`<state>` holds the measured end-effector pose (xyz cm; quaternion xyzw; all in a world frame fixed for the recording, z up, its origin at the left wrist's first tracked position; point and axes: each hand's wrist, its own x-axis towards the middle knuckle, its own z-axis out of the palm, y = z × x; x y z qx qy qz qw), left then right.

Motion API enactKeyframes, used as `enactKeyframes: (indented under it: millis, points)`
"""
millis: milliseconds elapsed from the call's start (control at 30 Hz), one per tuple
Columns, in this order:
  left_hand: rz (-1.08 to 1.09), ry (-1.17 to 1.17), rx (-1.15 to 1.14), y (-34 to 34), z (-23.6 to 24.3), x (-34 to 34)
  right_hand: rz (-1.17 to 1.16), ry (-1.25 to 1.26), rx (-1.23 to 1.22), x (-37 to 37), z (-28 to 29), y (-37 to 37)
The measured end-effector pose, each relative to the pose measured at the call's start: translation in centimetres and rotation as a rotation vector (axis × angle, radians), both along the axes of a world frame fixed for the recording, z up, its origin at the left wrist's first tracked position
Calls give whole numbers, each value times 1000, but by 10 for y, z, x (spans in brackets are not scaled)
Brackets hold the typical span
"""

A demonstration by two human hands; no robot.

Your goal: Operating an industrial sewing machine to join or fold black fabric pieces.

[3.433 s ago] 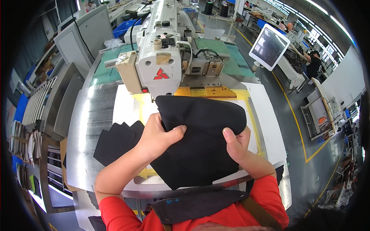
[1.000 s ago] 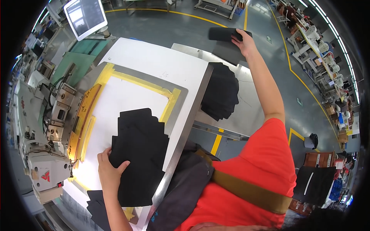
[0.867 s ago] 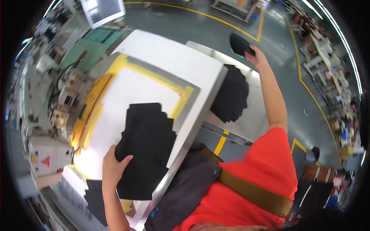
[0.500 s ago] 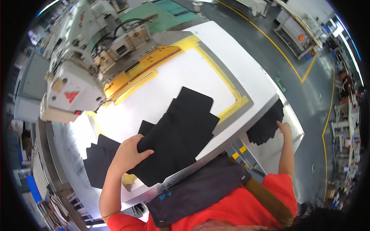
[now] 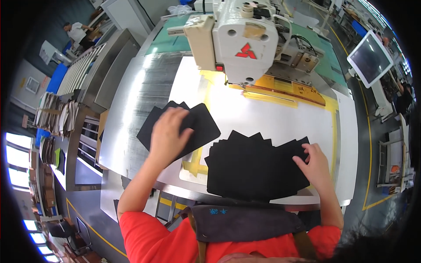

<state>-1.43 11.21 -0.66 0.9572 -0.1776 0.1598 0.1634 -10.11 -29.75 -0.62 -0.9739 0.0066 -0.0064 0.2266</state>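
Grey floor (image 5: 363, 144) marked with yellow lines surrounds one tabletop (image 5: 120, 118), part bare metal, part white sheet. One big white sewing machine (image 5: 245, 39) stands over its far side. Far off at upper left is one co-worker (image 5: 78, 33) in a white top. One tablet-like screen (image 5: 370, 59) stands at upper right.

Two groups of black fabric pieces lie at the near side of the tabletop: a larger fanned pile (image 5: 252, 168) at centre right and a smaller pile (image 5: 204, 127) at left; their overlapping layers cannot be counted. One yellowish bar (image 5: 289, 90) sits beside the machine head.

Two bare hands are in view. The left hand (image 5: 169, 133), slightly blurred, lies over the smaller pile, fingers and thumb wide apart. The right hand (image 5: 313, 164) is at the larger pile's right edge; whether its fingers grip fabric, I cannot tell.
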Motion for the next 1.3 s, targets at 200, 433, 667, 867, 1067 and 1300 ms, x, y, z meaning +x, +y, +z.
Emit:
enactKeyframes:
  millis: [200, 433, 667, 867, 1067, 1300]
  points:
    - [520, 335, -138, 99, 0, 21, 152, 354, 207, 16, 18, 18]
    - [334, 247, -146, 86, 11, 24, 253, 77, 336, 62, 27, 13]
    - [-342, 658, -894, 6, 71, 13, 808, -832, -86, 122, -6, 90]
    - [-173, 932, -743, -22, 36, 61, 859, -1103, 60, 137, -11, 119]
    - [-104, 689, -546, -19, -15, 120, 1066, -791, -62, 169, -48, 117]
    - [45, 357, -174, -28, -14, 150, 1006, -865, -180, 196, -51, 104]
